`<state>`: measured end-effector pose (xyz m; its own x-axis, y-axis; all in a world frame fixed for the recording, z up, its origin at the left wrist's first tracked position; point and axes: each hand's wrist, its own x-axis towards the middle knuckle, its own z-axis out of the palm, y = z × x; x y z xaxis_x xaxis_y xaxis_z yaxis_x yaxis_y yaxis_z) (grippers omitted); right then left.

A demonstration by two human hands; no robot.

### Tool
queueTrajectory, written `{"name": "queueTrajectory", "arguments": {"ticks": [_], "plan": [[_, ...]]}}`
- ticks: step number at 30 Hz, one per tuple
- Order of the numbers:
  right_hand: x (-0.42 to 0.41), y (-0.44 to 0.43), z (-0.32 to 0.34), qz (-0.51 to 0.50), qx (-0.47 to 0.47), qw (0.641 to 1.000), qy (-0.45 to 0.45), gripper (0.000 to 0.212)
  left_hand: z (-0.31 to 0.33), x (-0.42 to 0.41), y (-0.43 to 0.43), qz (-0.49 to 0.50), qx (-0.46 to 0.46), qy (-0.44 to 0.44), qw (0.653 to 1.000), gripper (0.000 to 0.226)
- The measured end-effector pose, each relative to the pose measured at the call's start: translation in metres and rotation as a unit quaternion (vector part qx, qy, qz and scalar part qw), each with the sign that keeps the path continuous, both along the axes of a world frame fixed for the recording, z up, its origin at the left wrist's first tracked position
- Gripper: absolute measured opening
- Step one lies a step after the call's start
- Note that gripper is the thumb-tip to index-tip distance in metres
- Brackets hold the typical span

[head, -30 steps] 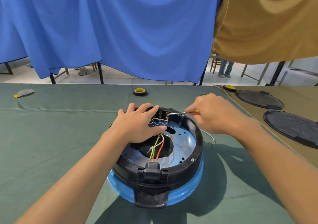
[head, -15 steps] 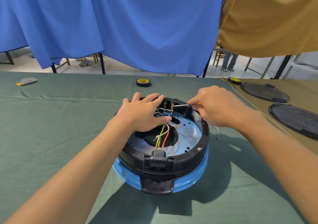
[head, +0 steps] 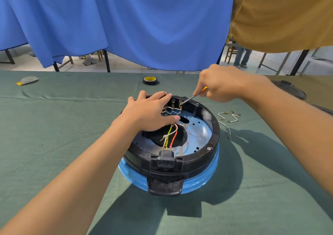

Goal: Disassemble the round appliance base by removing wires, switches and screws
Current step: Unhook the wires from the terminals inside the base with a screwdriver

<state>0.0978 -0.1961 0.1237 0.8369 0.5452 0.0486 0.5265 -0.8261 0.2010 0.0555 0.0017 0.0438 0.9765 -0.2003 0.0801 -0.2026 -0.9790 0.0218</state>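
At the far wall of the round appliance base [head: 207, 144], the screwdriver [head: 189, 99], gripped in the right hand [head: 221, 83], had been tilted steeper onto a terminal [head: 180, 103], suggesting prying, while the base was steadied by the flat-spread left hand [head: 149, 112].

The surface [head: 54, 126] wears a plain dark green cloth. The round base [head: 212, 139] has a black rim over a bright blue skirt, with a pale blue plate inside. Its wires [head: 170, 135] are red, white and yellow-green. The tape roll [head: 150, 80] is black with a yellow core. Behind hang a blue curtain [head: 126, 21] and a mustard-brown curtain [head: 284, 12].
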Motion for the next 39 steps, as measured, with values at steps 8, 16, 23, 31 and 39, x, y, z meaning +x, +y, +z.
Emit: {"name": "queueTrajectory", "arguments": {"ticks": [8,16,23,31,39], "plan": [[0.029,0.010,0.016,0.070,-0.036,0.993,0.087,0.023,0.002,0.000,0.000,0.001,0.000,0.000,1.000,0.083],[0.010,-0.016,-0.006,0.048,0.047,0.997,0.044,0.028,0.000,0.001,0.002,-0.004,0.001,-0.003,1.000,0.083],[-0.016,-0.030,-0.034,0.038,0.100,0.994,-0.020,0.038,-0.001,0.002,0.003,-0.005,-0.002,-0.002,1.000,0.084],[-0.024,-0.026,-0.031,0.038,0.069,0.996,-0.044,0.038,-0.002,0.001,0.002,-0.002,0.003,-0.006,1.000,0.083],[-0.021,-0.027,-0.029,0.020,0.088,0.996,-0.015,0.042,-0.001,0.000,0.002,0.000,0.006,-0.003,1.000,0.083]]}}
